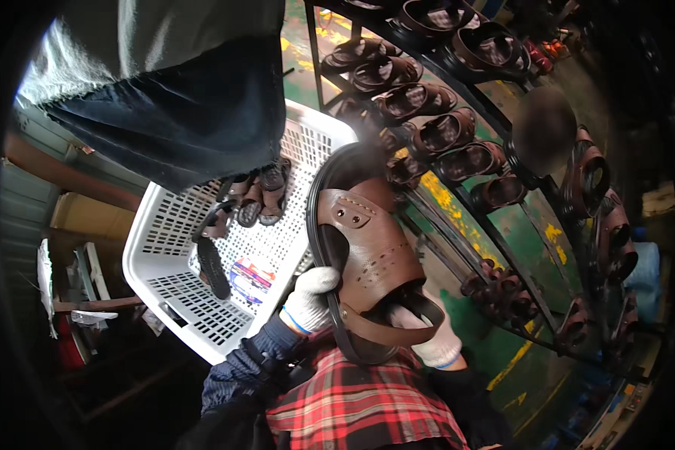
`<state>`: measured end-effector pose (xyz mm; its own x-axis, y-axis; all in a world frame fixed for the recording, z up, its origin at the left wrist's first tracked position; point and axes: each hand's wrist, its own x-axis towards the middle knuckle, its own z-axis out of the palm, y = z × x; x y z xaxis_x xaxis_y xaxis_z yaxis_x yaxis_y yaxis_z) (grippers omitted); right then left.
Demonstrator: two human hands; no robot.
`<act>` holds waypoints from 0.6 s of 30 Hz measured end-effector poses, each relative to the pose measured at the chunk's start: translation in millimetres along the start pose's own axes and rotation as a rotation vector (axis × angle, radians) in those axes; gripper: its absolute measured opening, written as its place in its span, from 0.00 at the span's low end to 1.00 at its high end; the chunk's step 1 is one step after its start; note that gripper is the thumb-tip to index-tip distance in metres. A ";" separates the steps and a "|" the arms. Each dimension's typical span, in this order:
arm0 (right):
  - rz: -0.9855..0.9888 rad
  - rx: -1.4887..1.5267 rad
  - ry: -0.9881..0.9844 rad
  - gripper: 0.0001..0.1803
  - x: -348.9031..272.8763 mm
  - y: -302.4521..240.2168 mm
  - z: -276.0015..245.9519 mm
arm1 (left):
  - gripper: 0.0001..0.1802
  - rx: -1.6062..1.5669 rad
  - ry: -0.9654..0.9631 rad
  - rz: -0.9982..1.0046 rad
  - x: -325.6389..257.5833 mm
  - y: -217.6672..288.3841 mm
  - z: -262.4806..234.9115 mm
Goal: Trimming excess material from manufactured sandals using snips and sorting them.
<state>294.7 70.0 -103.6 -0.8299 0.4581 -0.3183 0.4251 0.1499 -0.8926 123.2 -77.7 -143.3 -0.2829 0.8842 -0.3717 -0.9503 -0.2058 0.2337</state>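
A brown leather sandal (371, 255) with a black sole, a perforated upper and a heel strap is held up in front of me, above my red plaid garment (352, 397). My left hand (313, 298), in a white knit glove, is closed on the sole's left edge near the heel strap. On the other side, my right hand (439, 345), also gloved in white, reaches in by the heel strap. The sandal and strap hide most of its fingers, so its grip cannot be made out.
To the left stands a white perforated plastic basket (137, 259) with several brown sandals (259, 199) and a black sole-shaped piece (213, 268) inside. Dark cloth (180, 112) hangs over its far side. A black metal rack (495, 217) loaded with brown sandals fills the right.
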 end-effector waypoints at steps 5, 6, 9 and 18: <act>-0.024 0.190 -0.017 0.29 -2.7 -23.0 -28.5 | 0.34 -0.381 -0.019 -0.260 20.7 16.9 -19.2; 0.011 0.218 0.061 0.30 0.4 -30.6 -32.4 | 0.36 -0.187 0.029 -0.255 25.4 23.9 -1.4; 0.074 0.332 0.189 0.32 -0.8 -40.2 -42.1 | 0.42 -0.094 0.002 -0.264 36.7 30.7 -2.7; -0.311 0.300 0.765 0.33 4.7 -36.9 -60.7 | 0.41 0.853 -0.095 -0.175 65.9 55.8 -56.4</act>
<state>297.0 119.8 -52.7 -0.3767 0.9127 0.1587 0.0173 0.1782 -0.9838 44.2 -54.6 -205.4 -0.0938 0.9125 -0.3982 -0.5470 0.2869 0.7864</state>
